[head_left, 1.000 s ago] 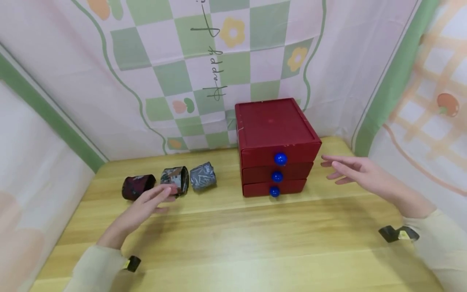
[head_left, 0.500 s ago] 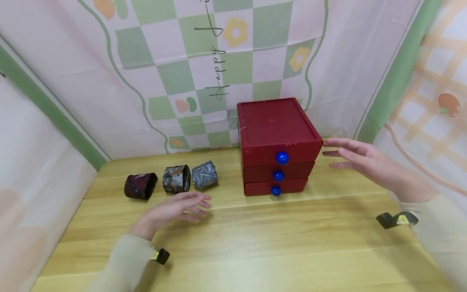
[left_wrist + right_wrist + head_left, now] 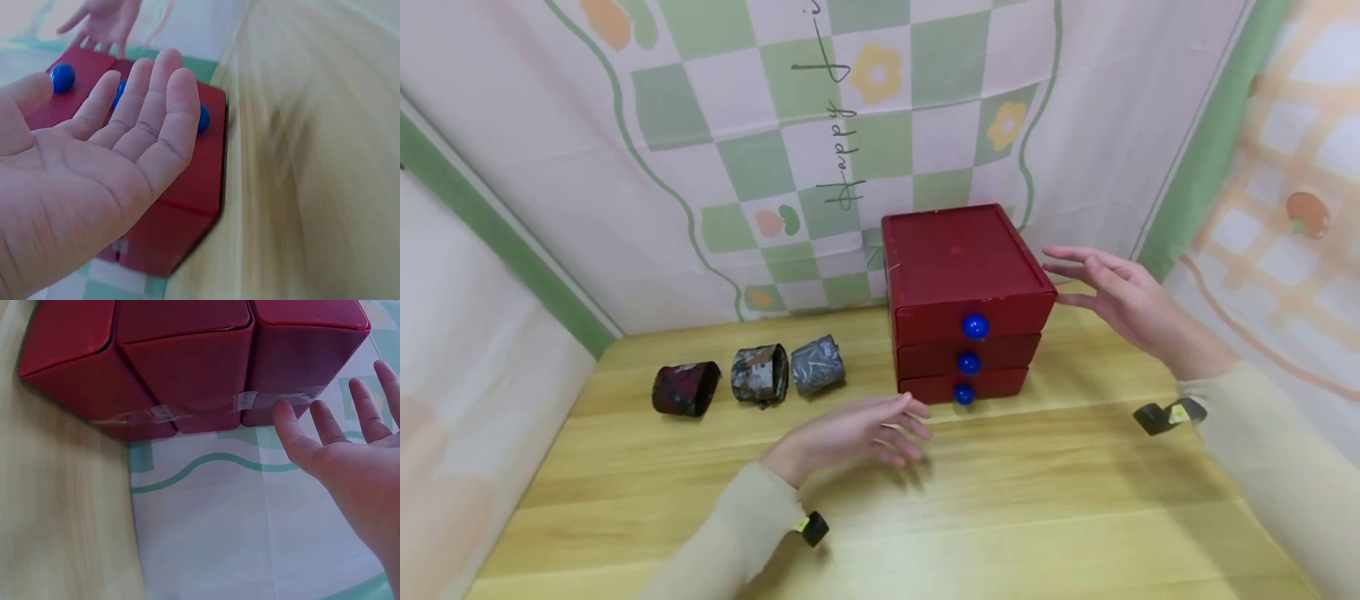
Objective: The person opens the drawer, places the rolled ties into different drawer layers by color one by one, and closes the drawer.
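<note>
A red three-drawer box with a blue knob on each drawer stands at the back of the table, all drawers closed. In front of its lower left corner, my left hand hovers with relaxed fingers and holds nothing. The left wrist view shows that palm before the blue knobs. My right hand is at the box's right side, fingers spread and holding nothing. In the right wrist view its fingertips are near the box's side; whether they touch it I cannot tell.
Left of the box lie three short hollow tube-like pieces: a dark red patterned one, a camouflage one and a grey patterned one. A printed cloth hangs behind the wooden table. Clear tape runs along the box's side.
My left hand has moved right, from beside the camouflage piece to in front of the box. My right hand has risen and moved slightly left along the box's side. The box has stayed put.
</note>
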`<state>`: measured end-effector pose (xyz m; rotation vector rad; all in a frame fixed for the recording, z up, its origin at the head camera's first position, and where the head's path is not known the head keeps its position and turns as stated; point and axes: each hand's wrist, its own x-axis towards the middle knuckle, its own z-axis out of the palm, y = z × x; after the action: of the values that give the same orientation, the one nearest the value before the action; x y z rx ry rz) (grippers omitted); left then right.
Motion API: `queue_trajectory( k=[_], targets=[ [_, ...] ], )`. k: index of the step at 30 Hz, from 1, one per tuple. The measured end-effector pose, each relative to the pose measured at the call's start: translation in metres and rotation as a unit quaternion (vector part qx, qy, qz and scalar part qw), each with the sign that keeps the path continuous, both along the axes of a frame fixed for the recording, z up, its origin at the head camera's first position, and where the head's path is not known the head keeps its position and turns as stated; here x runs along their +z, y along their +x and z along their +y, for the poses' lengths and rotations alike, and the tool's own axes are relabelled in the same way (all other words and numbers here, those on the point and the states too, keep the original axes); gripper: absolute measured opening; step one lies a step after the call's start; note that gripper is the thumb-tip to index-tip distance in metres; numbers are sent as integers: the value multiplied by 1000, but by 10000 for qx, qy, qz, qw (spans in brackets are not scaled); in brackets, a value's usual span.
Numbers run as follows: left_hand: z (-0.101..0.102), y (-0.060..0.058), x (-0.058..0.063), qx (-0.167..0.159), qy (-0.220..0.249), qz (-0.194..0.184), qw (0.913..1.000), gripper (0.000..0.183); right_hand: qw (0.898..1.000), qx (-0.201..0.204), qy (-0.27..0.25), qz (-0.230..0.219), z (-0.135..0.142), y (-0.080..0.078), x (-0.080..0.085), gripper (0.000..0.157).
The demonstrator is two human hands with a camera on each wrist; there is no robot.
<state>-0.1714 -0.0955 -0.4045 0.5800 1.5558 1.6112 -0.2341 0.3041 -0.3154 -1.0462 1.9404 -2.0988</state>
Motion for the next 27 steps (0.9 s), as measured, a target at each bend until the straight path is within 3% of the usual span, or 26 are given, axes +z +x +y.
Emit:
queue_trajectory(
  k=[4,8,20,24,27],
  targets=[
    [18,-3,8,-98,36,-4,9999,53,9998,202,-38,23,-7,-5,4,45],
    [31,-7,17,-96,-6,24,10000,59,9999,146,34,51,-12,-9,6,44],
    [56,-20,42,297,98,-100,9995,61,9997,-69,117,194,-18,-21,13,41],
    [65,-23,44,352,67,-200,9992,62,9985,-357,372,184,-18,-24,12,40],
    [72,-25,45,407,155,-342,9985,66,9901,-888,1055,255,-17,-25,13,42]
  ],
)
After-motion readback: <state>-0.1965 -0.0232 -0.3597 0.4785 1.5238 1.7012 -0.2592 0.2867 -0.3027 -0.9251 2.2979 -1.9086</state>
